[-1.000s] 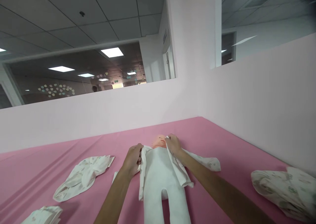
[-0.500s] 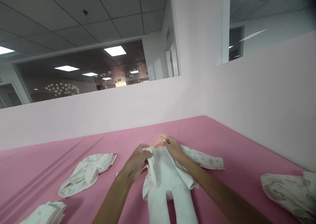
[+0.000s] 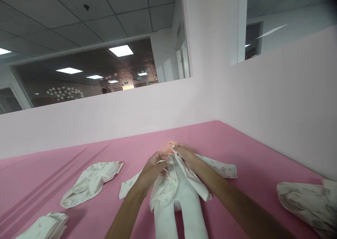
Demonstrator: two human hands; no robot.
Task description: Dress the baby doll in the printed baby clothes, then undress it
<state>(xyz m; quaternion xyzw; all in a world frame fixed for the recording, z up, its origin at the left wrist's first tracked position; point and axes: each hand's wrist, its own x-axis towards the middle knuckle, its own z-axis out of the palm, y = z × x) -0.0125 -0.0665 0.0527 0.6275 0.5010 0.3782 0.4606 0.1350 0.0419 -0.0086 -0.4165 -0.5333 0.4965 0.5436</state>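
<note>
A doll with a white cloth body [image 3: 188,196] lies on its back, its peach-coloured head [image 3: 168,146] partly covered by my hands. Around it is a white printed baby shirt [image 3: 165,188] with both sleeves spread out to the sides. The left front panel lies across the chest, and my left hand [image 3: 155,168] has its curled fingers on that panel's edge near the neck. Between thumb and fingers, my right hand [image 3: 185,156] pinches the upper corner of the other panel, lifted and folded back from the chest.
Pink sheeting [image 3: 105,221] covers the surface beneath. To the left lie a crumpled white printed garment [image 3: 92,182] and a folded one [image 3: 43,228]; another folded garment [image 3: 308,204] is at the right. White walls [image 3: 118,116] with windows border the back and right.
My left hand has moved rightward, bringing the left shirt panel over the doll's chest. The left sleeve now shows more. My right hand still holds the other panel near the neck.
</note>
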